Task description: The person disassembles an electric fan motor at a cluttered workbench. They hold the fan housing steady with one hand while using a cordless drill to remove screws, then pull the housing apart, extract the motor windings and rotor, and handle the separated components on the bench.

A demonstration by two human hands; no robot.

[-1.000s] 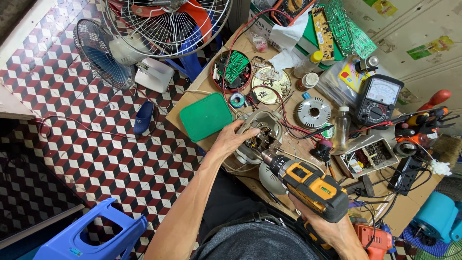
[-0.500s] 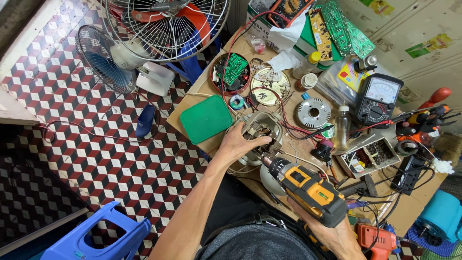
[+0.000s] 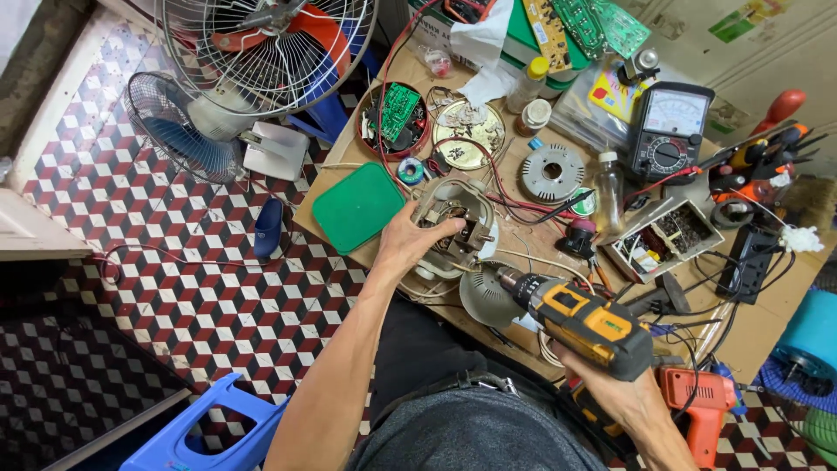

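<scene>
Left hand: the fingers are closed around the fan motor housing, which is kept on the worktop.
Right hand: the fingers are wrapped tight around the yellow drill.
Drill tip: pointed at the housing, close to the left fingers.
Slip risk: the left fingers could be hit if the tip jumps off.
Wire risk: loose wires beside the fingers could be caught and wound up.

We have one view only, a head-worn camera looking steeply down past our own torso. It faces forward over the table, which runs diagonally from upper centre to lower right. We sit close: the left hand is near frame centre, the right hand low right. The tiled floor fills the left half, with a standing fan at the top edge. No second view to overlap.
</scene>
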